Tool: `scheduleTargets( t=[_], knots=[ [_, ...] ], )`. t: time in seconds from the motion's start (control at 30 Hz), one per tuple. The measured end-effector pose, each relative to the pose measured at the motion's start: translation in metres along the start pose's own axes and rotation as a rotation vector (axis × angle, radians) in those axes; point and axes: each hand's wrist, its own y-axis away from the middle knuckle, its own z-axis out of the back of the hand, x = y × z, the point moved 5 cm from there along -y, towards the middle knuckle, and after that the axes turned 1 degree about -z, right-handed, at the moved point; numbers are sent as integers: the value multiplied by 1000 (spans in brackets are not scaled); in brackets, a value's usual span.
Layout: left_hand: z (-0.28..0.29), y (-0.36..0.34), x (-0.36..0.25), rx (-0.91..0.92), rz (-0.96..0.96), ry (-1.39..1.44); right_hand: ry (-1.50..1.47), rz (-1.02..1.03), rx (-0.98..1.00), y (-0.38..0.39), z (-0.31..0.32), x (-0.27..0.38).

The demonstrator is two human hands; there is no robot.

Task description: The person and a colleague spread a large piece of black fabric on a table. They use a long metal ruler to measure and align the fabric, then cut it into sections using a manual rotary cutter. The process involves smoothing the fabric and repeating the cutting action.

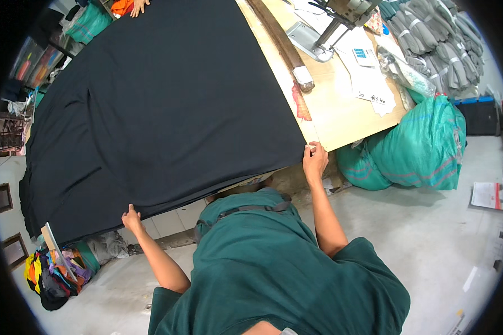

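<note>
A wide sheet of black fabric [184, 100] covers most of the table, with several soft creases on its left part. Its near edge runs between my two hands. My left hand [133, 219] is closed on that edge, thumb up, left of my body. At the near right corner of the cloth, my right hand [316, 161] pinches the fabric edge beside the bare tabletop. Far off at the upper left, another person's hand [140, 6] rests at the cloth's far edge.
On the pale tabletop [335, 123] at right lie a long dark bar [279, 42], a red scrap [301, 103], papers [369, 84] and a calculator [364, 56]. A cutting machine [324, 42] stands behind. Green sacks [419, 145], grey garment bundles [436, 39] and a colourful cloth pile [53, 276] flank the table.
</note>
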Motion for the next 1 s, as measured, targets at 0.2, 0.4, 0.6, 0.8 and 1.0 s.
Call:
scheduleTargets(
  t=[0.2,0.4,0.6,0.8,1.0],
  knots=[
    [13,-40,13,286,141,-145,-177,-131,20,5,-3,-4],
    [6,24,-17,-66,-15,272,-323,-255,53,-5,-1,-8],
    [57,-21,27,-390,-375,-277,-426,-294,152,-17,15,-19],
    [34,31,-12,-170,-77,-74,-260,-193,129,-23,27,-19],
    [22,63,-30,-452,-304,-318,95,-72,535,-50,3,-12]
  ],
)
